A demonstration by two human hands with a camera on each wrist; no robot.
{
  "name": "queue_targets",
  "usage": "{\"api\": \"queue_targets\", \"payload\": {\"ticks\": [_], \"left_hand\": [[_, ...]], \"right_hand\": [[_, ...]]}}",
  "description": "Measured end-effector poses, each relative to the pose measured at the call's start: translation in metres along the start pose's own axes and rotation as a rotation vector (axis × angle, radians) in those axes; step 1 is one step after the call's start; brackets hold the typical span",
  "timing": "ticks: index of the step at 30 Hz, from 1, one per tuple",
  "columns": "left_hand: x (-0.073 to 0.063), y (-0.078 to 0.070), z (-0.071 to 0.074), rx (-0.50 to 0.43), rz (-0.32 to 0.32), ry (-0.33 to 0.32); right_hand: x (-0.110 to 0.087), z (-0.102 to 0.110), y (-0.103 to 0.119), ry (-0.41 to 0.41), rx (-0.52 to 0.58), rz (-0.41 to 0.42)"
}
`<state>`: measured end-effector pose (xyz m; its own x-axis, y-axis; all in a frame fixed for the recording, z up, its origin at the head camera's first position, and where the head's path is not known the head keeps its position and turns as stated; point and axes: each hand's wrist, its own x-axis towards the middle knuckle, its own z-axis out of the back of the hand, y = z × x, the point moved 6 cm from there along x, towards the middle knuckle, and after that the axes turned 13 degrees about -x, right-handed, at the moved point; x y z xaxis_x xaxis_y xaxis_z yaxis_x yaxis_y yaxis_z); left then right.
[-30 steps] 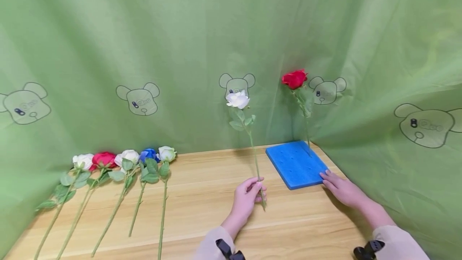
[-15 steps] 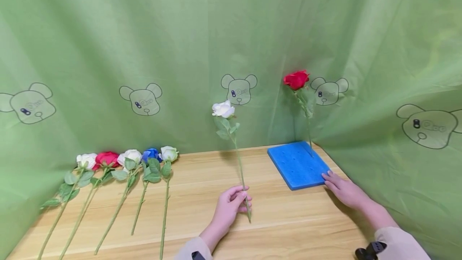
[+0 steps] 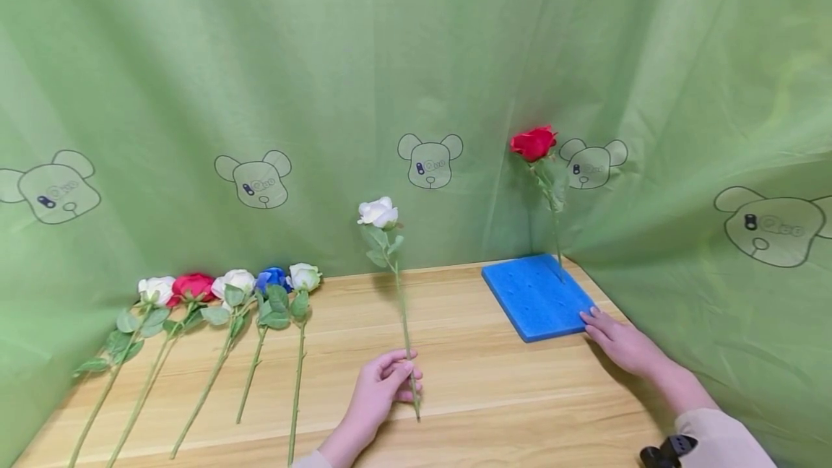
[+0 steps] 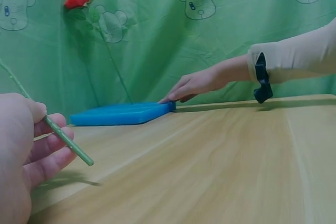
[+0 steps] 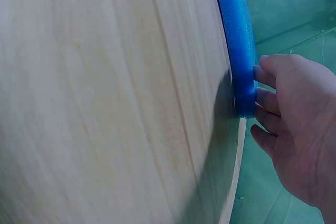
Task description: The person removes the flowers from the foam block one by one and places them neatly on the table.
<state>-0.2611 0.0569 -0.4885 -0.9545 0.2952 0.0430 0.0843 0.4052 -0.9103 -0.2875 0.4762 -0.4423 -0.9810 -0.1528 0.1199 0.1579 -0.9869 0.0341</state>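
Note:
My left hand (image 3: 383, 390) pinches the lower stem of a white rose (image 3: 378, 213) between thumb and fingers, its bloom up and leaning left. The cut stem end (image 4: 90, 162) pokes out below the fingers, above the tabletop in the left wrist view. My right hand (image 3: 620, 341) rests its fingertips at the near right corner of a blue foam block (image 3: 539, 302), fingers fairly straight in the right wrist view. A red rose (image 3: 534, 144) stands in the block's right side, its stem sunk into the foam. Small holes dot the foam's top.
On the left of the wooden table (image 3: 494, 410) several roses lie side by side: white ones (image 3: 156, 290), a red one (image 3: 192, 287), a blue one (image 3: 271, 279) and a pale green-white one (image 3: 304, 277). A green curtain (image 3: 338, 92) encloses the table's back and sides.
My left hand has moved left and toward me with the white rose, away from the foam block. The right hand stays at the block's corner.

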Motion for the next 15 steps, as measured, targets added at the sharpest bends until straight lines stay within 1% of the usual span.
{"api": "queue_targets", "payload": {"ticks": [6, 11, 15], "left_hand": [[-0.013, -0.005, 0.017, 0.013, 0.023, -0.009], [-0.024, -0.009, 0.026, 0.021, 0.037, -0.014], [-0.03, -0.01, 0.031, 0.013, 0.053, -0.012]], "right_hand": [[0.0, 0.002, 0.002, 0.0, 0.003, 0.001], [0.0, 0.0, 0.0, 0.003, -0.004, -0.002], [0.001, -0.001, -0.001, 0.004, -0.007, -0.003]]}}
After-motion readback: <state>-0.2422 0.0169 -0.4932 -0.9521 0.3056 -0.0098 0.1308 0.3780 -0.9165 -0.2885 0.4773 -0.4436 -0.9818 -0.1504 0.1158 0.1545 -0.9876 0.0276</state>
